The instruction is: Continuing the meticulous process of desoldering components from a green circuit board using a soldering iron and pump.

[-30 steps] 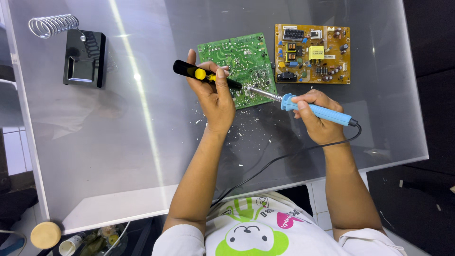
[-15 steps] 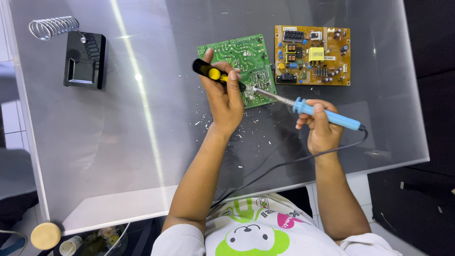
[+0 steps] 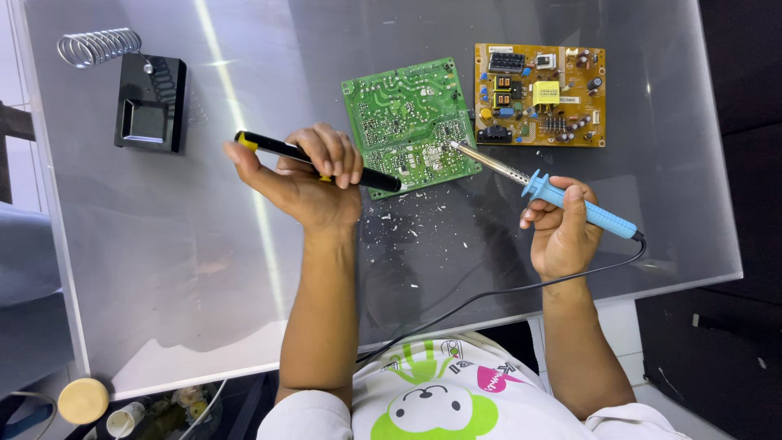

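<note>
Over at the far left corner of the glass tabletop [image 3: 163, 269] sits a black soldering stand [image 3: 150, 112] with its coiled wire holder [image 3: 98, 46], nothing parked in it. Moving right, the left hand [image 3: 305, 183] is wrapped firmly around a black-and-yellow desoldering pump [image 3: 314, 160], its nozzle just touching the near left edge of the green circuit board [image 3: 411, 122], which lies solder-side up toward the far edge, middle of the table. White flecks [image 3: 407, 222] are scattered on the glass just in front of it. Next, the right hand [image 3: 562, 232] grips the blue soldering iron [image 3: 542, 189], tip resting on the board's right edge, cord [image 3: 489, 297] trailing back toward the body. This looks like desoldering in progress: heat going onto a joint, pump standing by. The next move would call for bringing that nozzle right beside the tip. Far right, a yellow circuit board [image 3: 539, 94] lies component-side up, untouched.
</note>
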